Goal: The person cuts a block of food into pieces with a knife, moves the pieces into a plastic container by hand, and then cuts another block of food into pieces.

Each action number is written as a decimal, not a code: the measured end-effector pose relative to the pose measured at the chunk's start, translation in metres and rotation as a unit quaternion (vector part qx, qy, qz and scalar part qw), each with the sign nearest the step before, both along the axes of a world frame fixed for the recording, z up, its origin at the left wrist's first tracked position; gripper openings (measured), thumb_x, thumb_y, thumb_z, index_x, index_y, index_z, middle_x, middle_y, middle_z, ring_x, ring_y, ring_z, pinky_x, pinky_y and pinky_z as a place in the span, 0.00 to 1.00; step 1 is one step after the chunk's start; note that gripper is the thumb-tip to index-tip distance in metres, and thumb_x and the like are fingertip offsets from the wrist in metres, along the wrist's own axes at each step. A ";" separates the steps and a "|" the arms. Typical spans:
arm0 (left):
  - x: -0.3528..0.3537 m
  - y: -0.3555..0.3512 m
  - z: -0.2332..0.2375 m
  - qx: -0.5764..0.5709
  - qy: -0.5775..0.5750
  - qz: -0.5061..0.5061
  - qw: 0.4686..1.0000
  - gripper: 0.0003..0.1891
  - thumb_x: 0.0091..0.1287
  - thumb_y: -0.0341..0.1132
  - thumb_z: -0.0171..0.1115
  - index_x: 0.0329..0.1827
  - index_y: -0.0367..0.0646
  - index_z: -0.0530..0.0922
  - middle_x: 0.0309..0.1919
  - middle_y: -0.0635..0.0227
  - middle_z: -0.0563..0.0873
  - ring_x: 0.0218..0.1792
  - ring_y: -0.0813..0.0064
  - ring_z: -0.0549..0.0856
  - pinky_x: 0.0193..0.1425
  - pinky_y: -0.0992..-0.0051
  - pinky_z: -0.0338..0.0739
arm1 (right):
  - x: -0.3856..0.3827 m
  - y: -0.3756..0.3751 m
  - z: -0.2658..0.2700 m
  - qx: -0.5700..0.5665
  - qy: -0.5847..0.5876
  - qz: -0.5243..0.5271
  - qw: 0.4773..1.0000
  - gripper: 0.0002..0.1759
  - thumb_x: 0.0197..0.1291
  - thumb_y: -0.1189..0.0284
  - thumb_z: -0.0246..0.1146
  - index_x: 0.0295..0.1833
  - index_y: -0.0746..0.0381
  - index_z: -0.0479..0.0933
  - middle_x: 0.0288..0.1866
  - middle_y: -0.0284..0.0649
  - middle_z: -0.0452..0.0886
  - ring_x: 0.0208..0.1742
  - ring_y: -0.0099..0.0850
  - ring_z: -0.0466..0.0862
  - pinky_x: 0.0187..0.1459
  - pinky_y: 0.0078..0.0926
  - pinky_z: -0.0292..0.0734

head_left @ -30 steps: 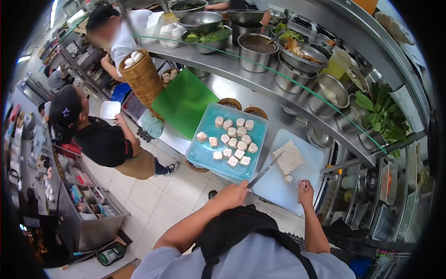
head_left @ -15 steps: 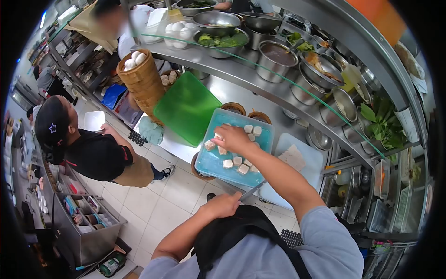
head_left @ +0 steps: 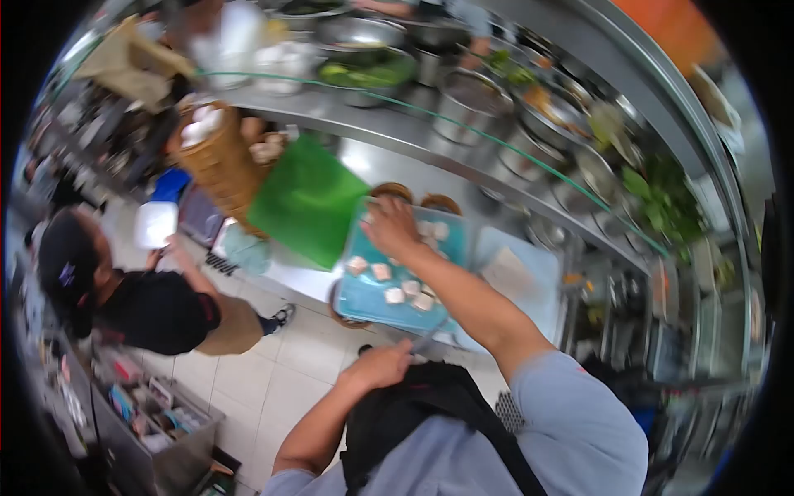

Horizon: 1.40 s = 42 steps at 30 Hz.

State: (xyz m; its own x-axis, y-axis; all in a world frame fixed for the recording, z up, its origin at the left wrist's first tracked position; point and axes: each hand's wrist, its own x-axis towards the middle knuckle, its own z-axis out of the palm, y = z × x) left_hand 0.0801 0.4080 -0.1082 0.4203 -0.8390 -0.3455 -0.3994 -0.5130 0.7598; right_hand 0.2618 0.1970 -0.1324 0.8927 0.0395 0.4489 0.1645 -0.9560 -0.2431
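My left hand point(head_left: 387, 364) is closed round the handle of a knife point(head_left: 432, 337), near my black apron. Its blade points up and right, by the near edge of a blue plastic tray point(head_left: 357, 304). Over the tray's far left corner is my right hand point(head_left: 394, 228), fingers pinched on a pale food cube that they mostly cover. Several whitish cubes with browned sides, such as this cube point(head_left: 394, 295), lie in the tray in loose rows. Some sit partly behind my right wrist. Motion blurs the view.
Left of the tray lies a green cutting board point(head_left: 310, 198), beside stacked bamboo steamers point(head_left: 217, 161). A white board point(head_left: 538, 281) with a pale flat sheet lies right. Above runs a metal shelf point(head_left: 331, 116) with bowls and pots. A co-worker point(head_left: 157, 310) stands left, holding a white container point(head_left: 155, 225).
My right hand has moved to the tray's far left corner with the cube from the left side. My left hand keeps the knife. The view has shifted, and the co-worker's white container is raised.
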 end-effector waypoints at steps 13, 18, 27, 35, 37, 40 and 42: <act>0.041 -0.018 0.015 -0.006 -0.013 -0.027 1.000 0.13 0.80 0.39 0.57 0.57 0.39 0.72 0.36 0.38 0.87 0.42 0.30 0.86 0.45 0.39 0.76 | -0.341 -0.205 -0.084 0.193 0.241 -0.392 0.867 0.39 0.55 0.59 0.74 0.72 0.58 0.73 0.63 0.61 0.78 0.62 0.62 0.83 0.65 0.51 0.81; 0.044 -0.024 0.016 -0.006 -0.014 -0.045 0.999 0.15 0.81 0.40 0.55 0.60 0.37 0.72 0.38 0.37 0.87 0.44 0.31 0.86 0.48 0.39 0.77 | -0.355 -0.205 -0.141 0.207 0.106 -0.392 0.890 0.27 0.50 0.67 0.74 0.56 0.68 0.82 0.55 0.58 0.86 0.59 0.55 0.86 0.65 0.47 0.81; 0.020 -0.011 0.017 0.021 0.017 -0.040 0.999 0.17 0.81 0.40 0.54 0.63 0.38 0.71 0.43 0.34 0.88 0.47 0.31 0.87 0.54 0.38 0.79 | -0.175 -0.040 0.092 0.284 0.035 -0.042 0.957 0.23 0.56 0.70 0.75 0.59 0.59 0.84 0.53 0.47 0.87 0.54 0.47 0.88 0.56 0.40 0.83; -0.002 -0.004 0.029 0.008 0.019 -0.039 0.999 0.17 0.82 0.42 0.54 0.66 0.46 0.73 0.39 0.38 0.88 0.44 0.32 0.87 0.52 0.39 0.79 | -0.081 -0.003 0.033 0.158 0.041 0.008 0.987 0.21 0.57 0.63 0.75 0.55 0.58 0.85 0.53 0.47 0.85 0.57 0.50 0.85 0.61 0.46 0.81; -0.007 0.006 0.024 -0.001 -0.008 0.005 1.000 0.13 0.82 0.42 0.54 0.60 0.44 0.73 0.33 0.39 0.88 0.39 0.34 0.88 0.47 0.42 0.80 | -0.090 -0.040 0.042 0.235 0.005 -0.058 0.970 0.20 0.59 0.62 0.74 0.54 0.59 0.85 0.53 0.48 0.85 0.59 0.52 0.84 0.63 0.46 0.79; -0.014 0.019 0.034 0.061 0.014 0.028 0.998 0.12 0.83 0.42 0.54 0.56 0.43 0.72 0.27 0.46 0.87 0.31 0.43 0.89 0.40 0.48 0.81 | -0.112 -0.165 -0.028 0.275 -0.036 -0.241 0.930 0.19 0.60 0.62 0.74 0.53 0.62 0.84 0.54 0.49 0.87 0.58 0.51 0.85 0.62 0.46 0.80; -0.018 0.025 0.036 0.065 0.048 0.036 0.996 0.12 0.83 0.43 0.55 0.55 0.43 0.72 0.25 0.50 0.86 0.27 0.49 0.89 0.37 0.52 0.82 | -0.149 -0.241 -0.062 0.194 0.012 -0.328 0.924 0.21 0.61 0.59 0.73 0.53 0.62 0.84 0.55 0.50 0.88 0.60 0.49 0.86 0.62 0.45 0.81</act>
State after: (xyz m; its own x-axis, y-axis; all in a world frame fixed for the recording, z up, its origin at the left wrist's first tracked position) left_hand 0.0619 0.4327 -0.0723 0.4383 -0.7536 -0.4898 -0.2872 -0.6339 0.7181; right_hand 0.1130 -0.0436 -0.1942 0.6768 -0.6745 0.2950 -0.4302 -0.6875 -0.5850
